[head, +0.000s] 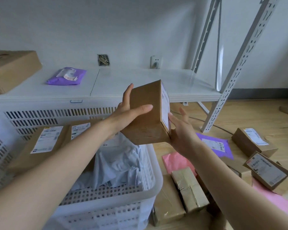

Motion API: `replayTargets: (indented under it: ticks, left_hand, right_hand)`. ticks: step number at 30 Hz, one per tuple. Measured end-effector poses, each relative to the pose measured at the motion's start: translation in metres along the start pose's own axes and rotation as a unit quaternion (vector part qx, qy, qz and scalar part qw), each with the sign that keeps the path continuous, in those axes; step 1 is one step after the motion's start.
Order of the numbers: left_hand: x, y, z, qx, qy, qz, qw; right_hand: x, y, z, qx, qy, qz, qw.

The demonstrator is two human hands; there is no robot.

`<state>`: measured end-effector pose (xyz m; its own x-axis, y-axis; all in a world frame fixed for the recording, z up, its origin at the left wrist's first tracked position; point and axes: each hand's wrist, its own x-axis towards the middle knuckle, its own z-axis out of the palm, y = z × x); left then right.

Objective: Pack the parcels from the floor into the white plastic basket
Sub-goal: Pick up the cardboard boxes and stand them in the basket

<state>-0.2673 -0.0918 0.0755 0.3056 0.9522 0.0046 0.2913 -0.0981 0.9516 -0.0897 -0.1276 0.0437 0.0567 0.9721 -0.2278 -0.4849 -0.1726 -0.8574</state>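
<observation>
A brown cardboard box (148, 117) with a white label on its right side is held in the air above the right edge of the white plastic basket (150, 193). My left hand (128, 112) grips the box, thumb across the front face and fingers behind it. My right hand (181, 131) supports the lower right corner with straight fingers against the label side. Inside the basket lie a labelled brown parcel (45, 140) and a light blue bag (116, 165). On the floor to the right lie a taped brown parcel (189, 188), a pink bag (176, 161), a purple bag (214, 143) and two labelled boxes (252, 141) (267, 171).
A low white shelf (140, 87) runs behind the basket, carrying a purple mailer (67, 76) and a large cardboard box (12, 70). Slanted metal shelf uprights (236, 68) stand at the right. A dark cable crosses the wooden floor (247, 117).
</observation>
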Motion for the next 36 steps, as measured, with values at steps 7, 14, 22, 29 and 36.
replayTargets:
  ticks: [7,14,22,29,36]
  left_hand:
    - [-0.010,-0.005,-0.040,0.099,0.050,-0.023,0.994]
    - [-0.030,-0.023,-0.097,0.033,0.038,-0.074,0.996]
    - [-0.063,-0.079,-0.082,-0.108,-0.052,-0.136,0.983]
    - [-0.073,-0.116,-0.067,-0.074,-0.158,-0.109,0.979]
    - [-0.070,-0.119,-0.066,-0.088,-0.268,-0.091,0.955]
  right_hand:
    - [0.008,0.021,0.057,-0.014,-0.008,-0.022,1.000]
    - [0.013,0.043,0.112,-0.088,-0.059,-0.031,0.994]
    - [-0.008,0.057,0.088,-0.279,-0.065,0.046,0.957]
    - [-0.020,0.061,0.061,-0.330,-0.103,0.121,0.930]
    - [-0.029,0.045,0.054,-0.392,-0.119,0.137,0.902]
